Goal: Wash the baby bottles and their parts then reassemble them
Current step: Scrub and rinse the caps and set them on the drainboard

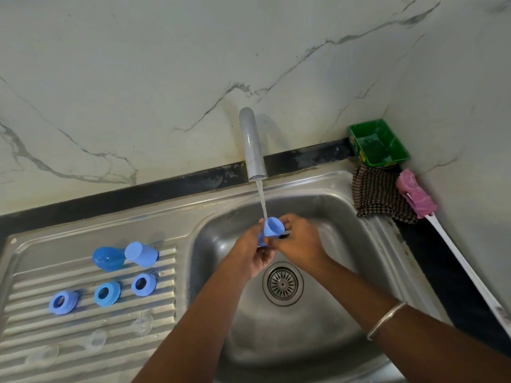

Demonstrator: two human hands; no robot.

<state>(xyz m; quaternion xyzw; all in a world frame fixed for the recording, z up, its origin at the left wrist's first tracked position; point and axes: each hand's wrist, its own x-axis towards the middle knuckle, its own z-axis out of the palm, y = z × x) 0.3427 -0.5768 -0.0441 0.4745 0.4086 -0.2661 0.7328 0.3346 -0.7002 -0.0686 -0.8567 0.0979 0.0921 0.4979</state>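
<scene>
Over the steel sink basin (pixel 326 313), my left hand (pixel 253 250) and my right hand (pixel 300 241) both hold a light blue bottle cap (pixel 272 227) under the water running from the tap (pixel 252 145). On the ribbed drainboard (pixel 36 277) to the left lie a darker blue cap (pixel 108 258), another light blue cap (pixel 141 254), three blue screw rings (pixel 63 302) (pixel 107 293) (pixel 143 284) and three clear teats (pixel 142 324) (pixel 95 340) (pixel 44 355).
A drain strainer (pixel 282 283) sits in the basin floor. At the back right corner stand a green tub (pixel 378 143), a checked cloth (pixel 380 196) and a pink-headed bottle brush (pixel 417 196) with a long white handle. Marble walls close off the back and right.
</scene>
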